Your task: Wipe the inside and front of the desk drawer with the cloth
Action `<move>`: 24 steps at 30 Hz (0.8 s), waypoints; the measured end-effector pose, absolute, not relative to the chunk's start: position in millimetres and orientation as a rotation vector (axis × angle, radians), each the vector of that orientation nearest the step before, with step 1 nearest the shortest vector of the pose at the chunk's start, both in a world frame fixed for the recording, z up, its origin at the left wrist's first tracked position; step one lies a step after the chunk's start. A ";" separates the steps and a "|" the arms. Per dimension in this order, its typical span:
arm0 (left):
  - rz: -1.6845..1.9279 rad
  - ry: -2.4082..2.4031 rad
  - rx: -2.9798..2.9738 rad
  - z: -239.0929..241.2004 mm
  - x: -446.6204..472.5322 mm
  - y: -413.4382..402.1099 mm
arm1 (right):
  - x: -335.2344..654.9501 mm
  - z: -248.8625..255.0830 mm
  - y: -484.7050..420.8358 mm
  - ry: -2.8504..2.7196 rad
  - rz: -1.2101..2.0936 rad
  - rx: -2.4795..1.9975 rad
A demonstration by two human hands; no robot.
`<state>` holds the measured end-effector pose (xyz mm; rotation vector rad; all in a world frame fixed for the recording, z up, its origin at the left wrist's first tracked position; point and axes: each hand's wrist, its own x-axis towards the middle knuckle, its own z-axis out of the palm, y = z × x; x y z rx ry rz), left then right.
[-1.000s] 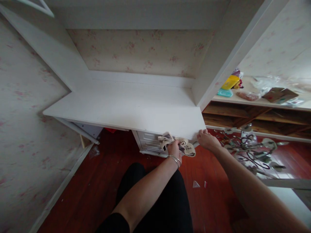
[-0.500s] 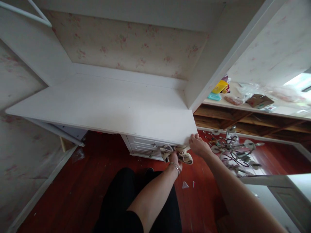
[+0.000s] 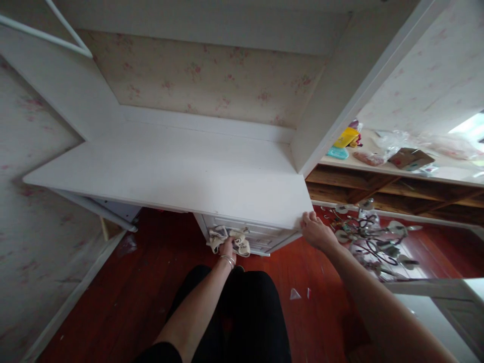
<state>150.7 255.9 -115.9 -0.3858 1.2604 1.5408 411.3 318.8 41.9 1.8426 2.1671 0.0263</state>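
Note:
My left hand [image 3: 227, 248], with bangles at the wrist, is closed on a crumpled cream cloth [image 3: 241, 244] with dark markings. The cloth lies against the front of the white drawer unit [image 3: 260, 233], just left of a drawer knob [image 3: 246, 230]. Over at the near right corner of the white desk [image 3: 181, 161], my right hand [image 3: 314, 228] has its fingers bent over the edge, gripping it. Part of the cloth is hidden behind my left fingers.
A chandelier [image 3: 378, 237] with several arms lies on the red wooden floor [image 3: 325, 307] at the right. Beyond stands a shelf unit [image 3: 378, 164] bearing plastic bags, a cardboard box [image 3: 410, 157] and a yellow item [image 3: 346, 137]. A small clear triangular piece [image 3: 295, 294] is on the floor.
My left hand has moved left along the drawer front with the cloth, uncovering the right part of the drawers. The right hand stays at the desk corner. The view has shifted slightly.

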 end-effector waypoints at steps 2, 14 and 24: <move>1.592 1.263 -0.362 -104.5 122.4 253.1 | 410.6 42.3 317.4 2.187 0.050 1.823; 1.613 0.986 -0.228 0.8 117.9 229.0 | 401.8 43.2 306.0 2.216 0.144 1.878; 1.307 0.852 -0.324 7.6 255.7 234.5 | 405.8 37.3 306.2 2.248 0.101 1.901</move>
